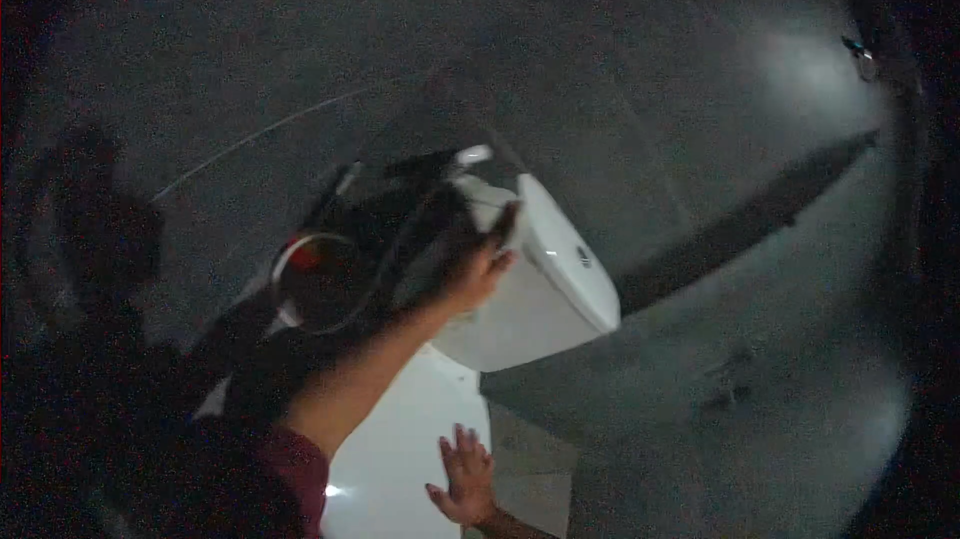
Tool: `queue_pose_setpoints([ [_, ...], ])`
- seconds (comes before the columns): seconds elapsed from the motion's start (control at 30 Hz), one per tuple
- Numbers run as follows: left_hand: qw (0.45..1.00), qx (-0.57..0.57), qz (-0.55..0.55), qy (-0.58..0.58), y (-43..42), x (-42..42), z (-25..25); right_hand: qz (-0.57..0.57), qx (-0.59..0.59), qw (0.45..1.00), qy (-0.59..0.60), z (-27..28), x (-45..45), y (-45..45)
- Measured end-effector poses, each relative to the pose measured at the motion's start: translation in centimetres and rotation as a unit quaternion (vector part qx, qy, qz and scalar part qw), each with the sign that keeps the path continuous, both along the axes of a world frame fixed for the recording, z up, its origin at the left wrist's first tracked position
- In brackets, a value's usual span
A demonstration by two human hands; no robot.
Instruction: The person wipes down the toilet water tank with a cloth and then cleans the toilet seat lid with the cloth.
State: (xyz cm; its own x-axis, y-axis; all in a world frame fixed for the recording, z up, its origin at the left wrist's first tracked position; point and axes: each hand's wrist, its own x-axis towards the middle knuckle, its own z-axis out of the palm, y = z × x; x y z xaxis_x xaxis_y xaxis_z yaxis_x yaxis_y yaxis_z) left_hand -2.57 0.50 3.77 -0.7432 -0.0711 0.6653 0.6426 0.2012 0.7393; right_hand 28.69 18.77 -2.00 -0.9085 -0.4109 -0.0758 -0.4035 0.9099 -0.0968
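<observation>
A white toilet cistern [555,279] stands in the middle of the dim head view, with the white toilet lid [400,439] below it. My left hand [482,277] reaches from a maroon sleeve [297,469] to the cistern's left side. Its fingers look stretched out against the cistern, though blur and shadow hide whether they press on it. Over the right edge of the lid is my right hand [465,479], fingers spread and nothing in them. I cannot tell whether it touches the lid.
Left of the cistern, a round pale rim [283,264] encloses a dark inside with a red patch. A tap-like fitting [733,379] shows dimly at the right. A small fitting [862,59] is at the upper right. Grey walls surround the toilet.
</observation>
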Motion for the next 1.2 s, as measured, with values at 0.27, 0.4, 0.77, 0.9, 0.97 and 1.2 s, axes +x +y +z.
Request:
queue_pose_setpoints([
  [0.27, 0.991, 0.102, -0.089, 0.010, 0.8, -4.9, -5.7, 0.008, -0.028, 1.000, 0.009, 0.1, 0.1, 0.3],
  [0.4, 0.945, 0.148, -0.113, -0.268, 1.8, -6.9, -9.7, 0.009, -0.012, 1.000, 0.009, -0.1, 0.1, 0.9],
  [0.77, 0.972, 0.032, 0.090, 0.214, 1.1, 0.6, -2.4, 0.014, -0.040, 0.999, 0.006, -0.6, 0.4, 0.5],
  [0.9, 0.938, 0.085, 0.227, 0.249, -0.8, -2.2, 0.8, 0.011, 0.008, 1.000, -0.004, 0.0, 0.2, 0.6],
  [0.97, 0.992, 0.003, -0.047, -0.119, -2.3, -3.6, -0.2, 0.010, -0.012, 1.000, -0.003, -0.3, 0.4, 0.5],
  [1.2, 0.941, 0.186, -0.116, -0.257, 2.2, -6.7, -12.9, 0.023, -0.020, 0.999, 0.019, -1.1, -0.5, 1.5],
])
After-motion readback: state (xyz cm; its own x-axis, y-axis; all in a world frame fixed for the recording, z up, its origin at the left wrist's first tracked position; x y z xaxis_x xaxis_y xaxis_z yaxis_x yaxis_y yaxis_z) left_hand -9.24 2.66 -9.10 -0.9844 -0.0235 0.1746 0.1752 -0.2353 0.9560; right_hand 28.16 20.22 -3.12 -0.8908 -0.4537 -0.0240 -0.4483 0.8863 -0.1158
